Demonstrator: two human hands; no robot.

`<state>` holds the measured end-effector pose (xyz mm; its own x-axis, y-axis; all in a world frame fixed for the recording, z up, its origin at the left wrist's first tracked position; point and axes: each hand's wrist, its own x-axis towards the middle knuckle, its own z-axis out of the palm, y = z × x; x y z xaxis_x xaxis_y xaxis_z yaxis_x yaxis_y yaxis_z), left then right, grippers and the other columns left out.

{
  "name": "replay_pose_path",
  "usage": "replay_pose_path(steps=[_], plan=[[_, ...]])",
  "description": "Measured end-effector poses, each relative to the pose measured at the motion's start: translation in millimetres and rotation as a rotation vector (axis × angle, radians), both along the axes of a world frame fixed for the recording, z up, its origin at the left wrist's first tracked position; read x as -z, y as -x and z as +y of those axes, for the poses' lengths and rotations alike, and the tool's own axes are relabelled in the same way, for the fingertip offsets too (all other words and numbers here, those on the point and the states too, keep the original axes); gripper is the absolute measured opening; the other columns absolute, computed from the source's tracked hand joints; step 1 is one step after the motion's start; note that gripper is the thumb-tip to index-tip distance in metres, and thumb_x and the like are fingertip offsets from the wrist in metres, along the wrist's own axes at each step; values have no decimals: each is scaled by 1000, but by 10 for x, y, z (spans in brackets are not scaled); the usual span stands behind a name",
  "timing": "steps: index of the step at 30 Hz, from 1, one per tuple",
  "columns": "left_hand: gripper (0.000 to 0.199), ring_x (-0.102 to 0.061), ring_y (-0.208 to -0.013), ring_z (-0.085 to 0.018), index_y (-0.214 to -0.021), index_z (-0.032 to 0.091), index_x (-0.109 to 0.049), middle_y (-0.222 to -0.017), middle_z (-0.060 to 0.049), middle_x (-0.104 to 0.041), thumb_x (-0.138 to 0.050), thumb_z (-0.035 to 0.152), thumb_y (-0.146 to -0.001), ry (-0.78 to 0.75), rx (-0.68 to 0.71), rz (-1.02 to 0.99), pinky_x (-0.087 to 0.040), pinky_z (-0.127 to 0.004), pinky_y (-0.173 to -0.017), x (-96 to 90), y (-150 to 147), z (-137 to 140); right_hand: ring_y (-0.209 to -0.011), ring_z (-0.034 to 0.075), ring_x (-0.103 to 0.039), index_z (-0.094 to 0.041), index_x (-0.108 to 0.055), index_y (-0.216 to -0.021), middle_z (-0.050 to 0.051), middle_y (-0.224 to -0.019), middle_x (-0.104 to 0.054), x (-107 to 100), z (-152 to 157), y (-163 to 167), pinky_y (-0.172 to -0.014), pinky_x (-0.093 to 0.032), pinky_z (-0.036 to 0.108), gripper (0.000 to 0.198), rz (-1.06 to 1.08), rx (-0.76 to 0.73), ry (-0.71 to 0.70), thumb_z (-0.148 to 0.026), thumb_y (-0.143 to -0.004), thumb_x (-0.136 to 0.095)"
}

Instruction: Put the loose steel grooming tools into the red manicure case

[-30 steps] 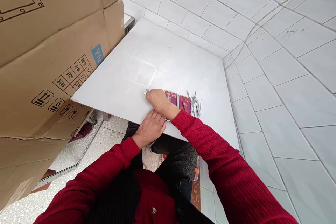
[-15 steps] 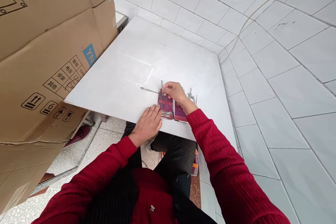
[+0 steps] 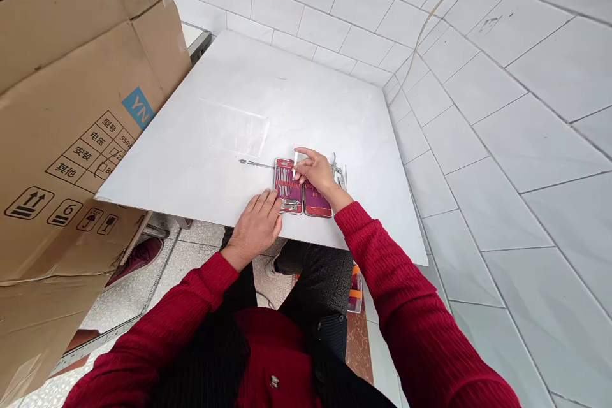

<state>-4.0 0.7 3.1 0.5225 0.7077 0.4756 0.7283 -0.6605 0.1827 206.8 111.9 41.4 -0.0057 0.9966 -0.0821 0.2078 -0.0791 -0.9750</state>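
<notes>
An open manicure case (image 3: 318, 204) with a purple and red lining lies near the table's front edge. Slim metal tools (image 3: 283, 182) sit in a row in its left half, above nail clippers (image 3: 289, 205). My left hand (image 3: 255, 223) lies flat, fingers stretched, with its fingertips at the case's left side. Above the case, my right hand (image 3: 315, 171) pinches a slim, flat metal manicure tool (image 3: 295, 158), held upright; its exact kind is unclear. Left of the case lies a long thin metal tool (image 3: 255, 163). More silver tools (image 3: 338, 173) lie beyond my right wrist, partly hidden.
The white table (image 3: 229, 83) meets a tiled wall (image 3: 329, 16) at the back and right. A large cardboard box (image 3: 90, 102) stands along its left side. A cable (image 3: 430, 16) runs down the wall. Below the table's right front is a plastic container (image 3: 354, 296).
My right hand has lifted slightly off the case's left half, and the slim tool now tilts in its fingers. My left hand stays beside the case. The whole view has shifted somewhat.
</notes>
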Motion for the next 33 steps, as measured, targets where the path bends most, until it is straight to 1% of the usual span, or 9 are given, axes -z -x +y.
replay_pose_path(steps=[5, 10, 14, 16, 19, 23, 26, 29, 33], plan=[[43, -54, -140, -32, -139, 11, -59, -147, -19, -59, -49, 20, -99, 8, -1, 6, -44, -49, -116, -13, 0, -4, -47, 11, -62, -17, -58, -135, -9, -59, -66, 2, -1, 38, -48, -51, 19, 58, -57, -15, 13, -14, -77, -66], [41, -54, -140, -33, -137, 9, -61, -146, -20, -60, -48, 21, -100, -10, -3, 15, -44, -48, -116, 4, -4, 3, -48, 10, -61, -14, -65, -118, -6, -60, -65, -74, -42, 74, -47, -50, 19, 41, -89, -12, 56, -10, -77, -66], [41, -54, -140, -33, -137, 9, -61, -147, -20, -59, -49, 21, -100, 1, -1, 14, -44, -49, -116, 11, -7, 5, -53, 10, -62, -15, -69, -113, -3, -74, -68, -72, -65, 89, -47, -48, 19, 33, -150, 25, 25, -12, -80, -63], [41, -54, -140, -33, -137, 8, -61, -148, -20, -59, -49, 21, -100, 0, -2, 19, -44, -49, -116, 8, -8, 3, -55, 10, -62, -15, -71, -115, -1, -79, -70, -44, -73, 88, -51, -50, 21, 33, -237, 42, -6, -14, -85, -59], [40, -54, -140, -33, -136, 7, -61, -147, -20, -59, -48, 21, -100, -16, -5, 26, -44, -48, -116, 0, -7, 0, -62, 13, -63, -16, -74, -117, 2, -84, -72, 6, -86, 80, -66, -55, 28, 33, -433, 66, -94, -19, -90, -56], [40, -55, -139, -32, -136, 8, -62, -147, -19, -60, -49, 21, -100, -17, -6, 19, -44, -47, -116, -7, -6, -3, -80, 16, -67, -18, -79, -109, 6, -102, -75, 66, -108, 87, -86, -55, 33, 29, -614, 69, -231, -17, -91, -55], [40, -55, -139, -32, -136, 7, -62, -147, -20, -59, -49, 21, -100, -25, -5, 21, -43, -47, -117, -1, -7, -3, -86, 18, -67, -17, -79, -106, 8, -104, -74, 111, -125, 105, -88, -54, 34, 29, -664, 61, -269, -14, -92, -53], [40, -55, -138, -33, -135, 5, -62, -146, -21, -60, -48, 21, -101, -45, -9, 28, -43, -47, -117, 9, -8, -1, -89, 19, -66, -17, -79, -107, 8, -104, -73, 148, -145, 117, -89, -53, 35, 31, -702, 57, -306, -14, -92, -52], [40, -55, -139, -32, -135, 6, -62, -147, -20, -59, -48, 22, -101, -37, -9, 27, -44, -47, -117, 19, -5, -2, -93, 20, -66, -17, -78, -110, 9, -106, -72, 141, -197, 139, -90, -52, 35, 33, -781, 42, -341, -12, -92, -51]])
